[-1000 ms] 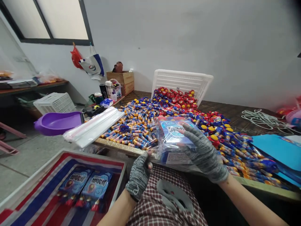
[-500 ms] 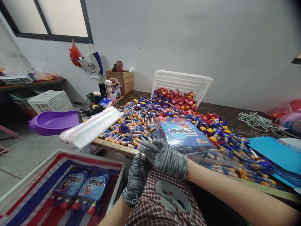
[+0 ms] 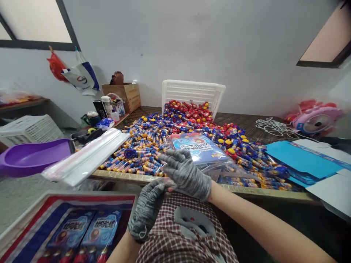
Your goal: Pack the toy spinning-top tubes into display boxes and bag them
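Tabletop (image 3: 246, 126): one packet (image 3: 201, 150), two gloved hands (image 3: 171, 191) gripping

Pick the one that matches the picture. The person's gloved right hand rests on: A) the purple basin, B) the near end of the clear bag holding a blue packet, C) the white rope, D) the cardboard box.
B: the right hand lies on the near end of the clear bag atop the table edge, with the left hand just below it.

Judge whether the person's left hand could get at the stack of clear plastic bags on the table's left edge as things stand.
Probably yes. The left hand sits low at the table's near edge, and the stack of clear plastic bags lies up-left of it with nothing between; the right hand is off to the other side.
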### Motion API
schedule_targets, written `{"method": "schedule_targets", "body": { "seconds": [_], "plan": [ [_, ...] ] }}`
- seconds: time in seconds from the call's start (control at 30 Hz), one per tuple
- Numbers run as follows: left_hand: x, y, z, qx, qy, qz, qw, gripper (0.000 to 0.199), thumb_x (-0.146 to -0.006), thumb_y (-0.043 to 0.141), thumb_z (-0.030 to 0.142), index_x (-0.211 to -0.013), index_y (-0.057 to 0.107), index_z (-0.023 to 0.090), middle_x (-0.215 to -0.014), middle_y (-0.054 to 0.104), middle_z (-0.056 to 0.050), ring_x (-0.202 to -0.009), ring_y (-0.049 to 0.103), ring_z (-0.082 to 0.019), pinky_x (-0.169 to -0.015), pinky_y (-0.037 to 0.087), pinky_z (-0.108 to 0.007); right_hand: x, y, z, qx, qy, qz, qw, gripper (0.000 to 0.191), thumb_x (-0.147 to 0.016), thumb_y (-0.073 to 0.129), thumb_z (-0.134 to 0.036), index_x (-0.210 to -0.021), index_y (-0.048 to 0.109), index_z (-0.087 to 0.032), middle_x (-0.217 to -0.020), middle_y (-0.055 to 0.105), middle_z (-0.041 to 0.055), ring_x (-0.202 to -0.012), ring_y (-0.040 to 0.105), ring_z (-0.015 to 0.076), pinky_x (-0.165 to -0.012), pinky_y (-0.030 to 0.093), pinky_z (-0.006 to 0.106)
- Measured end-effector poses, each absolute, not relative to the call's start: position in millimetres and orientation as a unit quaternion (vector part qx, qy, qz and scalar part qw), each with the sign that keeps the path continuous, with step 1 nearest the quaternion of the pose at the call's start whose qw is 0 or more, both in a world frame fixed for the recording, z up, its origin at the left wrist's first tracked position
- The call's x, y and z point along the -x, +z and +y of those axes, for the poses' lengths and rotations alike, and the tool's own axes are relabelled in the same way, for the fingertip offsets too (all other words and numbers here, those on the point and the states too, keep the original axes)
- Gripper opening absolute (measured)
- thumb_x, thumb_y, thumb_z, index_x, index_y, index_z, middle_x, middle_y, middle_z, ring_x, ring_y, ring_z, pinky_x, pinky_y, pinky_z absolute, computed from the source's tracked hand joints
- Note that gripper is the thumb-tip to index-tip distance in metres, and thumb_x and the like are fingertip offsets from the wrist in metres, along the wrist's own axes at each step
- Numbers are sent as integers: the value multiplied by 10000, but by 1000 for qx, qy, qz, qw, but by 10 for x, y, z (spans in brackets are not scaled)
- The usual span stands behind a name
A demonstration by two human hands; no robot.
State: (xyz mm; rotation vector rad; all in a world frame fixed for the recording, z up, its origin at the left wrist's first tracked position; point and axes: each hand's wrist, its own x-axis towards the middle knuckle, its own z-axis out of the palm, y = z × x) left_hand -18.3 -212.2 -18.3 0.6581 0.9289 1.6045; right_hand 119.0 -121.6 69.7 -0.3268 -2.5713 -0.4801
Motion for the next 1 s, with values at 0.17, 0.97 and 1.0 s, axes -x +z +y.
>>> {"method": "schedule_targets", "body": {
  "seconds": [0.17,0.97,1.0],
  "plan": [
    [146,-123,-2040,-279,665,427,545,233,-560,812,184,-780,739,166,-961,730,-86,-916,665,-234,-841,542,-338,-1319,665,-1259,34,-226,-918,323,185,-927,512,-276,-895,691,-245,-1181,666,-34,-1212,443,180,-1049,242,361],
    [-19,138,-2102,-316,595,472,569,271,-604,795,293,-828,748,148,-768,747,-67,-660,691,-190,-666,552,-273,-1325,623,-1234,330,163,-783,502,110,-798,564,-204,-717,638,-194,-791,710,36,-852,640,204,-888,462,420],
    [14,121,-2112,-316,599,477,560,279,-602,801,292,-839,748,157,-770,749,-62,-652,694,-183,-653,555,-260,-1460,700,-1275,346,272,-729,525,96,-789,579,-245,-721,630,-201,-791,706,32,-794,640,192,-803,495,381]
  ]
}}
